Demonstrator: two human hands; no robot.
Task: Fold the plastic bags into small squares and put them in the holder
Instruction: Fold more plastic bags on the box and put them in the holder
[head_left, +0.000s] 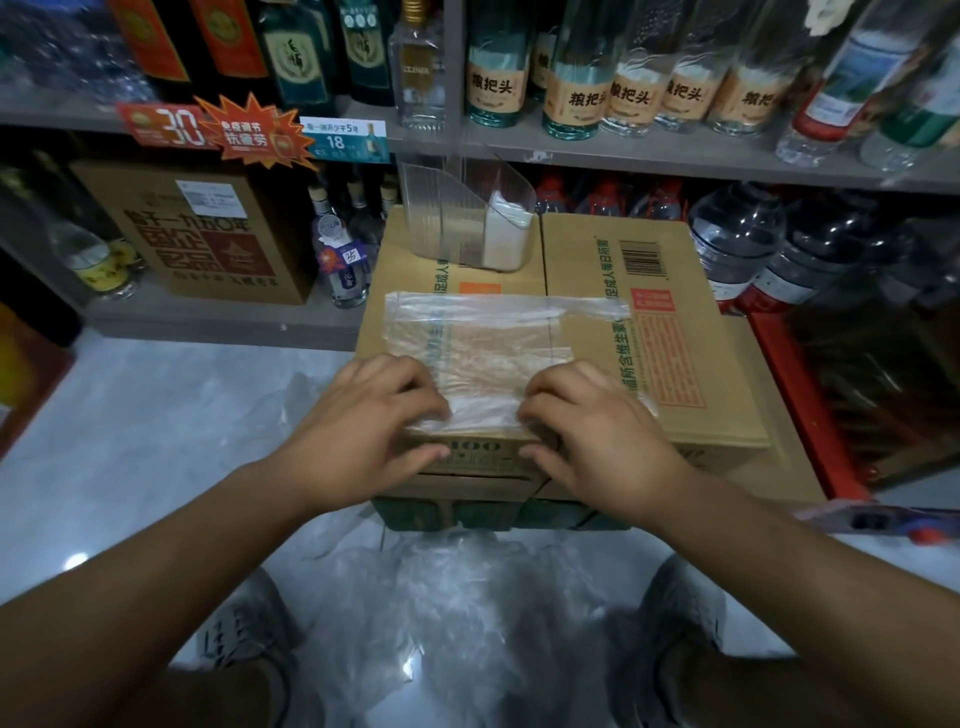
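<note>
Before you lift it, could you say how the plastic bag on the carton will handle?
Probably floppy: the plastic bag is thin, transparent, flat on the carton. Likely light and slippery; its glossy film may unfold once the left hand and right hand release its near edge.

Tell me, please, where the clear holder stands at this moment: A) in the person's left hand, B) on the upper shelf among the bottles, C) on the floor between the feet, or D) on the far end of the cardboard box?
D: the clear holder stands on the far end of the cardboard box, just beyond the plastic bag spread flat on the box top.
</note>
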